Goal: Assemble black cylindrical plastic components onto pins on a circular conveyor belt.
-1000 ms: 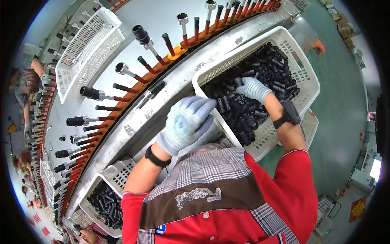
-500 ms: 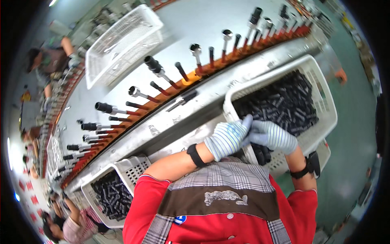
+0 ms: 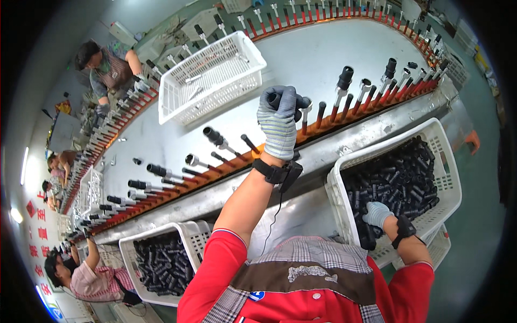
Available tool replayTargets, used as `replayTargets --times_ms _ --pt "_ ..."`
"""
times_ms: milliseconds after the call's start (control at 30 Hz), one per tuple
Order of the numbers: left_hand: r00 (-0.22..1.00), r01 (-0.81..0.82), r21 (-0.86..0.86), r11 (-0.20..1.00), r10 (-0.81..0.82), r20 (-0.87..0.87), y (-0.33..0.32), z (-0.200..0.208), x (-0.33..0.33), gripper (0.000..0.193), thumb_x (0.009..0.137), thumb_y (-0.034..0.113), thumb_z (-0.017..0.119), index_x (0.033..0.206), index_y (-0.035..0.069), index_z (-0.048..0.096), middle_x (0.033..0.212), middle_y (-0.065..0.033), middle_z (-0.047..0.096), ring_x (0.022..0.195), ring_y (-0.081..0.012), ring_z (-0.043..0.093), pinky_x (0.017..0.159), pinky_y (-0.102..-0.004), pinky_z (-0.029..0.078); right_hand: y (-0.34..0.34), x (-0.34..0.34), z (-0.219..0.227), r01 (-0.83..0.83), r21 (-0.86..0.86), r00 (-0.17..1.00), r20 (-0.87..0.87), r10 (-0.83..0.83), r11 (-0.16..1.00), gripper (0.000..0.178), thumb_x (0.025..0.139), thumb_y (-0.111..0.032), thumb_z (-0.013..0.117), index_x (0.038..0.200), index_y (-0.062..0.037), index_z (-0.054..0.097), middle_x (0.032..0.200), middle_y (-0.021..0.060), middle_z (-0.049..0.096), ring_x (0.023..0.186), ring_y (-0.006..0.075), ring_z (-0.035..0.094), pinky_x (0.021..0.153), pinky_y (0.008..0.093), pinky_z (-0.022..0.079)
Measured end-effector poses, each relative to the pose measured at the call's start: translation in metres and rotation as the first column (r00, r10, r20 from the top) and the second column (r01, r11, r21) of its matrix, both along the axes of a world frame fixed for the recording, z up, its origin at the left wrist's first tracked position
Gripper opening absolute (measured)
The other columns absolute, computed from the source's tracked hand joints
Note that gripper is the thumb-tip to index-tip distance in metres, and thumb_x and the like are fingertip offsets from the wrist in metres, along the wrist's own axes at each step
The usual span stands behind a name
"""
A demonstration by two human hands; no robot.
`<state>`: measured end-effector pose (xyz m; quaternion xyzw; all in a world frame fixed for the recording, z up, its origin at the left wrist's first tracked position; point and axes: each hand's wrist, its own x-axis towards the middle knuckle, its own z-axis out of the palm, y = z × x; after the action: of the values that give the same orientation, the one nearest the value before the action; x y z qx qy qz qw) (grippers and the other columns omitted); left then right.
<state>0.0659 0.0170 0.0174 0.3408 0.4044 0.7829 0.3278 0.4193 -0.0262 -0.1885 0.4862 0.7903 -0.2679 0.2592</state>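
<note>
My left hand [image 3: 278, 126], in a striped grey glove, is raised over the rail of upright pegs. Its fingers are wrapped round a black sleeve [image 3: 274, 100], whose round end shows. Just right of these fingers, a shiny metal fitting [image 3: 306, 114] stands on the rail, partly covered by the hand. My right hand [image 3: 378, 214], gloved too, reaches into a white basket [image 3: 340, 207] of black sleeves [image 3: 396, 177]. Its fingers are curled down among the sleeves, and what they grip is hidden.
Red and black pegs with metal and black fittings line the orange rail [image 3: 212, 171]. A white basket [image 3: 257, 75] with a few metal parts stands on the grey table [image 3: 323, 48]. At lower left is another basket of sleeves [image 3: 161, 264]. Co-workers [image 3: 110, 70] work along the left.
My hands, together before my chest, have parted. The left has gone forward over the rail with a black sleeve; the right has moved into the right basket. The view has shifted.
</note>
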Motion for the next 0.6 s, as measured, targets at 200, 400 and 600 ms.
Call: replayTargets --times_ms 200,400,600 --pt "0.985 -0.024 -0.031 0.999 0.018 -0.170 0.063 -0.016 0.005 0.014 0.092 0.017 0.063 0.091 0.006 0.055 0.066 -0.0059 0.061 0.057 -0.0128 0.060 0.068 -0.0310 0.056 0.028 0.018 0.059 0.440 -0.144 0.679 -0.592 -0.433 0.886 0.032 0.074 -0.021 0.065 0.091 0.0060 0.061 0.087 0.0238 0.066 0.083 0.0361 0.064 0.075 0.0415 0.049" --pt "0.979 -0.091 -0.151 0.984 0.060 -0.195 0.088 -0.036 0.007 0.012 0.094 0.015 0.060 0.092 0.005 0.053 0.061 -0.0074 0.059 0.053 -0.0130 0.058 0.061 -0.0317 0.056 0.051 0.025 0.108 0.290 -0.789 -0.189 -0.602 -0.776 0.541 0.026 0.069 -0.002 0.058 0.094 -0.0024 0.055 0.086 0.0072 0.061 0.081 0.0172 0.061 0.078 0.0324 0.052" --pt "0.908 -0.257 -0.061 0.964 0.220 -0.357 0.084 -0.057 -0.014 0.008 0.093 0.007 0.058 0.093 0.006 0.050 0.062 -0.0052 0.056 0.052 -0.0117 0.057 0.061 -0.0336 0.057 0.087 0.001 0.107 0.148 -0.833 -0.257 -0.553 -0.793 0.533 0.026 0.070 -0.010 0.067 0.092 -0.0073 0.053 0.083 0.0037 0.055 0.080 0.0170 0.057 0.075 0.0314 0.050"
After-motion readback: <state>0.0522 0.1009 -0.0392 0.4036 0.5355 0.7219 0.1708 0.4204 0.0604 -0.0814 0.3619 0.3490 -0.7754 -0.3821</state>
